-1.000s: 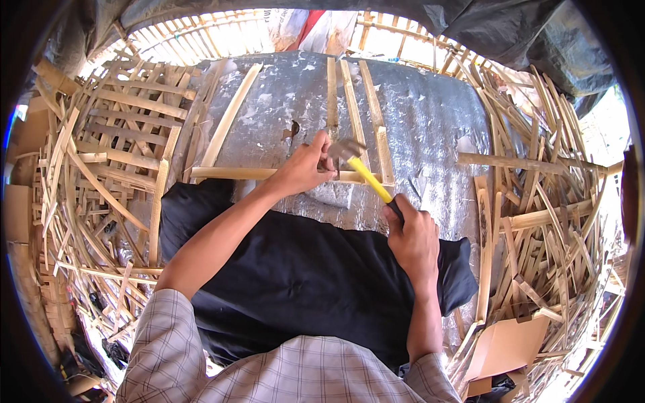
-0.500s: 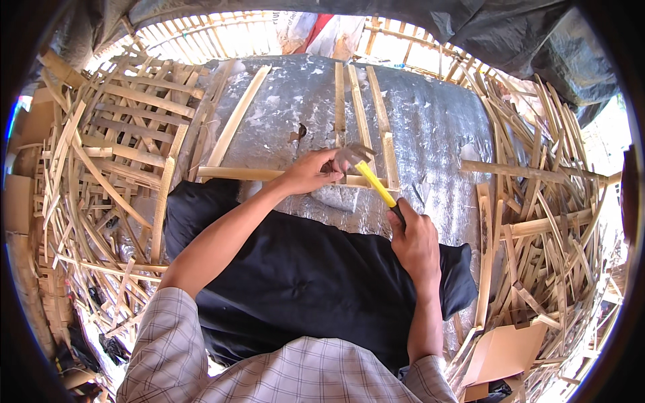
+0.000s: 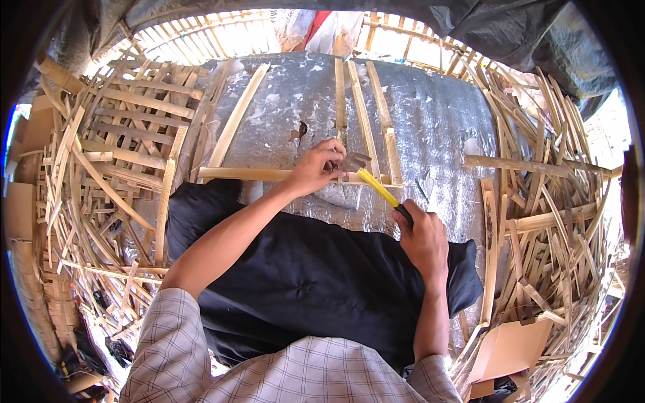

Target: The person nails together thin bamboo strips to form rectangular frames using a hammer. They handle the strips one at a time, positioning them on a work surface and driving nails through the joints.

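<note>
Hammer (image 3: 368,180) gripped in right hand (image 3: 423,235), left hand (image 3: 316,168) steadying slat (image 3: 269,174).

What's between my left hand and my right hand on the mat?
In the head view, the hammer spans it: its head sits by the left hand, its yellow handle runs to the right hand.

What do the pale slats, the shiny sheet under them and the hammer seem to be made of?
Slats: probably split bamboo, pale tan and dry, matching the strip piles around. Sheet: likely foil-faced, silvery, crinkled and glinting, torn in spots. Hammer: dull grey metal head; glossy yellow handle, perhaps plastic or fibreglass, with a dark grip.
</note>
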Demonstrator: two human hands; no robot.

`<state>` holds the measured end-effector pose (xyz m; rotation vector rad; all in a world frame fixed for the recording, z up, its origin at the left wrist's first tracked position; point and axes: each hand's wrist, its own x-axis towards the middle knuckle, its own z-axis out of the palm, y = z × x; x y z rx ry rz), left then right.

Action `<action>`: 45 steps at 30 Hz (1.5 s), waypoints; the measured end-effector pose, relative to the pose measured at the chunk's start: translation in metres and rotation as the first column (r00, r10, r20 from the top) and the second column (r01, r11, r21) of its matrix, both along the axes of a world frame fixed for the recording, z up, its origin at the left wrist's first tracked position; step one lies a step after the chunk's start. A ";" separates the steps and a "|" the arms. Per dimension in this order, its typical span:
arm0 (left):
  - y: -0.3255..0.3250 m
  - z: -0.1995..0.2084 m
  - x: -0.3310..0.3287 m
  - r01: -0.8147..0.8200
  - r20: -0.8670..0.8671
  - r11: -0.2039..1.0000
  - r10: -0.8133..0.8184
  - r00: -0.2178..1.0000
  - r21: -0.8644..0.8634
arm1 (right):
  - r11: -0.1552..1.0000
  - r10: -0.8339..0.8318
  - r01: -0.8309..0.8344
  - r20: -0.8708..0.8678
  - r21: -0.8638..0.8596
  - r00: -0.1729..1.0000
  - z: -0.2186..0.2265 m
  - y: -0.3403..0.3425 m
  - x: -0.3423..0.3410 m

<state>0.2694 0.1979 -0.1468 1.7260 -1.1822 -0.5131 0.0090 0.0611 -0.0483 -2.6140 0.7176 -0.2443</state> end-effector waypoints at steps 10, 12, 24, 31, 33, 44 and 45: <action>-0.001 0.002 -0.002 -0.023 0.211 1.000 0.022 0.977 0.001 | 0.999 -0.007 0.010 -0.068 0.039 0.998 0.003 -0.002 -0.001; 0.000 -0.001 0.002 -0.044 0.169 0.997 0.032 0.985 0.065 | 0.999 -0.031 0.032 -0.038 0.022 0.999 0.001 -0.002 -0.002; -0.001 0.002 -0.002 -0.046 0.031 0.994 0.043 0.999 0.095 | 0.998 -0.029 0.026 -0.041 -0.057 0.999 0.010 0.004 -0.001; -0.004 0.004 0.009 0.107 0.024 0.989 -0.110 0.994 0.106 | 0.995 -0.073 0.073 -0.006 0.073 0.997 0.008 -0.002 0.001; -0.001 0.012 0.012 0.104 0.075 0.969 -0.124 0.990 0.225 | 0.999 -0.038 0.036 -0.058 -0.033 0.998 0.001 -0.004 -0.003; 0.009 0.012 0.020 0.049 0.075 0.948 -0.077 0.994 0.316 | 0.999 -0.036 0.035 -0.052 -0.017 0.998 0.003 -0.001 0.003; 0.009 0.020 0.020 0.065 0.047 0.936 -0.086 0.995 0.345 | 0.999 -0.042 0.043 -0.029 0.023 0.999 0.008 0.000 0.002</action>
